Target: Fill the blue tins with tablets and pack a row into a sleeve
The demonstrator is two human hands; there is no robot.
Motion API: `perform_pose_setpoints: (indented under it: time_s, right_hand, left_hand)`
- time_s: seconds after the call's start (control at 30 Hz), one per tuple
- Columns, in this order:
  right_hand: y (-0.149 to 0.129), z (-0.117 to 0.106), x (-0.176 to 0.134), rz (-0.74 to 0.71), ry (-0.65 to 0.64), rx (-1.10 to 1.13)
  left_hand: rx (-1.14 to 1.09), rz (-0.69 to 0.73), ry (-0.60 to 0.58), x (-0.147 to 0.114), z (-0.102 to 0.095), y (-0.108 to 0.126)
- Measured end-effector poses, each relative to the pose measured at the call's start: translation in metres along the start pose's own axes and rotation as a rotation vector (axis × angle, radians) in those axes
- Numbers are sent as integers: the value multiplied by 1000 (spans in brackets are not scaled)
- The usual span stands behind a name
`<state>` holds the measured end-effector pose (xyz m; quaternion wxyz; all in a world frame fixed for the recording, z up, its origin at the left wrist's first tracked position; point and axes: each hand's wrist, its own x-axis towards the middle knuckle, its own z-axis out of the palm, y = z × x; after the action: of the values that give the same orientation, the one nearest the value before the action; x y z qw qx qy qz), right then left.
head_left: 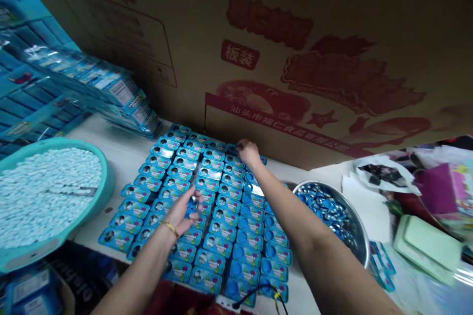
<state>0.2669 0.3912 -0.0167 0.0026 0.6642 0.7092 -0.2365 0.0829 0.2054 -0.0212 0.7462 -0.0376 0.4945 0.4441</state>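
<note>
Rows of small blue candy tins (221, 230) lie flat on the white table. Those in the right-hand columns have a blue disc at one end; many on the left show a dark or silvery round spot there. My left hand (183, 212), palm turned up above the middle rows, has its fingers curled around a few blue round caps (191, 204). At the far end of the rows, my right hand (249, 153) reaches down to a tin with its fingertips pressed together. Whatever is between those fingertips is too dark and small to make out.
A steel bowl (360, 221) of loose blue caps stands right of the tins. On the left is a turquoise basin (109, 177) of pale candies with a scoop. Wrapped blue packs (121, 93) are stacked behind it. A large carton (192, 24) borders the table's back.
</note>
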Motion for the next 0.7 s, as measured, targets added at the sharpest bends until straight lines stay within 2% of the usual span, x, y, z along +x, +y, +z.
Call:
perform_pose_setpoints:
  time_s: [0.1,0.2,0.33,0.43,0.53,0.6,0.63,0.67,0.7]
  right_hand:
    - [-13,0,32,113,-46,-90]
    - [-19,4,51,174,-164,-137]
    - [-16,3,63,204,-299,-150]
    - [-17,-8,62,197,-300,-160]
    - [-24,-15,39,171,-236,-189]
    - [-29,-10,8,100,-131,-184]
    - [-31,-4,-12,40,-82,-164]
    - [-34,4,-33,-110,22,-82]
    - [-35,13,-53,-282,30,17]
  left_hand:
    - [25,47,22,-9,-7,-2]
    - [44,61,42,-12,-9,-1]
    - [41,91,-7,-12,-4,1]
    - [39,116,-26,-15,3,2]
    - [45,162,-35,-19,7,4]
    - [51,170,-44,-18,7,5]
    - [58,166,-48,-16,7,5]
    - [67,159,-48,-14,8,4]
    - [76,155,-45,-11,9,2]
